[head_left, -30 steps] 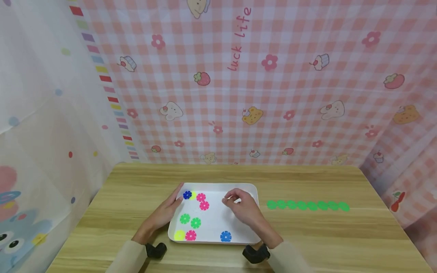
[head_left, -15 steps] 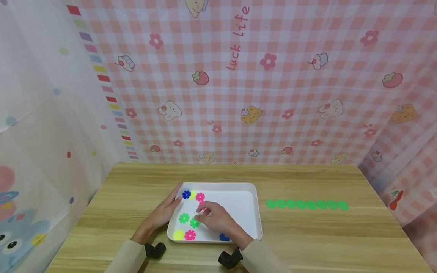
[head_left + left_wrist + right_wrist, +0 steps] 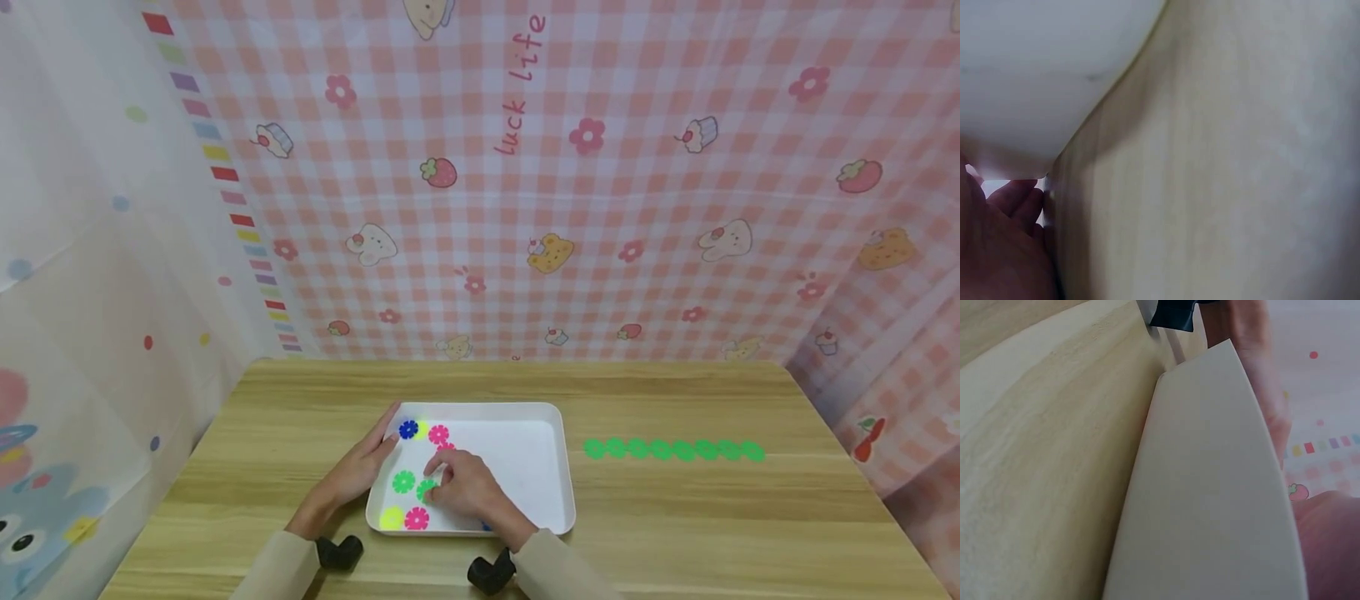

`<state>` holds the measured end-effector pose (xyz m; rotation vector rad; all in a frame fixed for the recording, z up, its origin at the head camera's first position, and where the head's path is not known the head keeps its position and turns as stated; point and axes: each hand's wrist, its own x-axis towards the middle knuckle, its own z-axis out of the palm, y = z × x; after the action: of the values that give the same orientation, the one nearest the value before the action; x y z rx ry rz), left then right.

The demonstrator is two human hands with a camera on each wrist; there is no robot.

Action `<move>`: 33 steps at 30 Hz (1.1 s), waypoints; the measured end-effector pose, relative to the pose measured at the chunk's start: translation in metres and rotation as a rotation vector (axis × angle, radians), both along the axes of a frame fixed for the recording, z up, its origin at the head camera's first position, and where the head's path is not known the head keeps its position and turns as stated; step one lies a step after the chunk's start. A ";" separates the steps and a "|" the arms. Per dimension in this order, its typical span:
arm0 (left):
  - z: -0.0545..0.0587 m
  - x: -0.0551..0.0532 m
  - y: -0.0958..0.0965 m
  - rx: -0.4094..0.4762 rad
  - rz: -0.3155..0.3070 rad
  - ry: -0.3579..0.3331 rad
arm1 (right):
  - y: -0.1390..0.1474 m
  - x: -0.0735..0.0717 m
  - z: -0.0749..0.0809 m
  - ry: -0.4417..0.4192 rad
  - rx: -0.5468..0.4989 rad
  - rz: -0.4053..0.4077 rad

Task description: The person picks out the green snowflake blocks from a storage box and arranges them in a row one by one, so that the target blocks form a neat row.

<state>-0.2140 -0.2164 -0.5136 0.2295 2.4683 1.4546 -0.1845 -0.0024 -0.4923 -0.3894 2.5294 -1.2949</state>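
In the head view, a white tray [image 3: 525,433] lies on the table with plastic snowflake discs inside. My left hand [image 3: 358,471] grips its left side, thumb at the rim and fingers along the outer wall. Over the tray, my right hand [image 3: 467,485] has thumb and forefinger apart at a green snowflake disc [image 3: 424,488], partly covering it; contact is unclear. Another green disc [image 3: 403,482] lies to the left. In the left wrist view, my left fingers [image 3: 1013,199] reach under the tray wall [image 3: 1041,81]. The right wrist view shows the tray's outer wall [image 3: 1204,481], the fingertips hidden.
Pink discs [image 3: 438,434], yellow discs [image 3: 392,518] and a dark blue disc [image 3: 408,429] lie at the tray's left. My right forearm mostly covers a blue disc [image 3: 486,526]. A row of several green discs [image 3: 660,450] lies on the wooden table [image 3: 675,517] at right.
My right hand has moved left across the tray, from its right half to the green discs, then slightly lower. My left hand keeps its hold on the tray.
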 end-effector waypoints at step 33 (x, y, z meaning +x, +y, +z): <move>-0.003 -0.001 0.000 0.012 -0.014 0.014 | -0.002 0.002 0.000 0.006 0.056 -0.025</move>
<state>-0.2146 -0.2163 -0.5164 0.2604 2.4648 1.4669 -0.1822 -0.0043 -0.4921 -0.3511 2.5773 -1.2308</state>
